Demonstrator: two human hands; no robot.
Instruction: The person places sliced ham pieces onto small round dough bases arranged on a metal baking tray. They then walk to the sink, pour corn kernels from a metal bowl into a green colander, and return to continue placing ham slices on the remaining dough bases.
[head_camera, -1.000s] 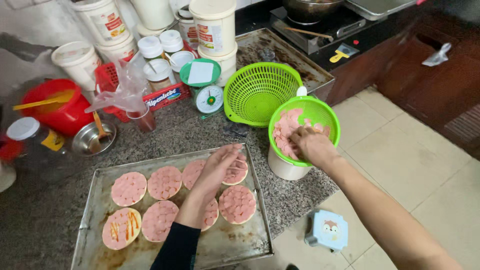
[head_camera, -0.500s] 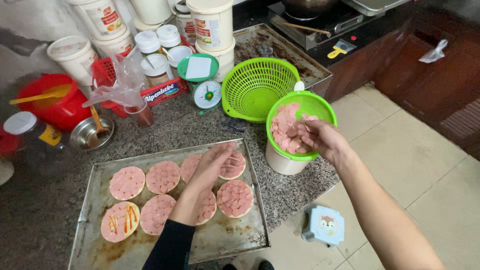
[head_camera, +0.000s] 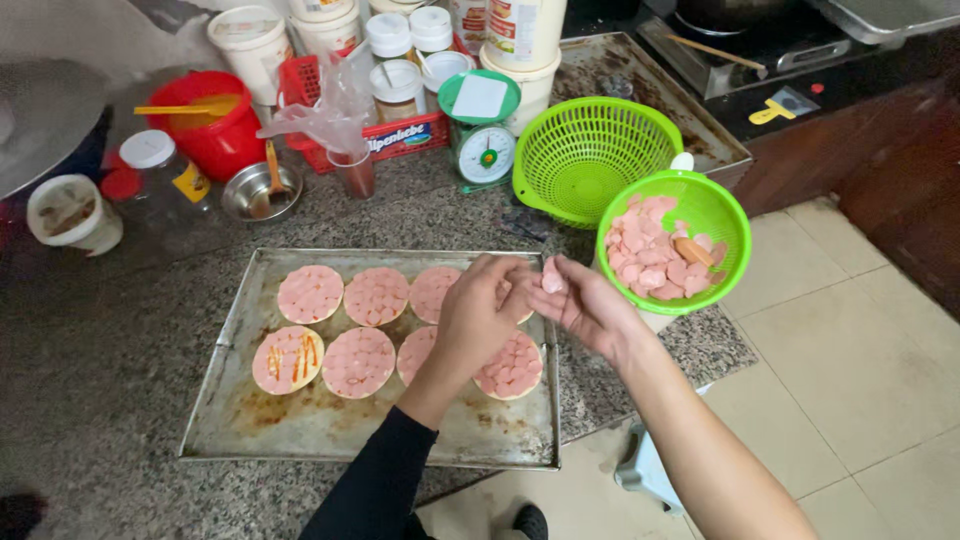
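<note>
Both hands are meeting over the baking tray (head_camera: 240, 420) on the worktop, right hand (head_camera: 590, 305) pinching sausage slices (head_camera: 551, 277), left hand's (head_camera: 480, 315) grip curled loosely beside them, while seven rounds (head_camera: 357, 362) are looking topped and the green colander (head_camera: 735, 215) is holding plenty more.

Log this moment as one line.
right hand: holds sausage slices | left hand: picking from them, over baking tray | green colander: slices inside
</note>
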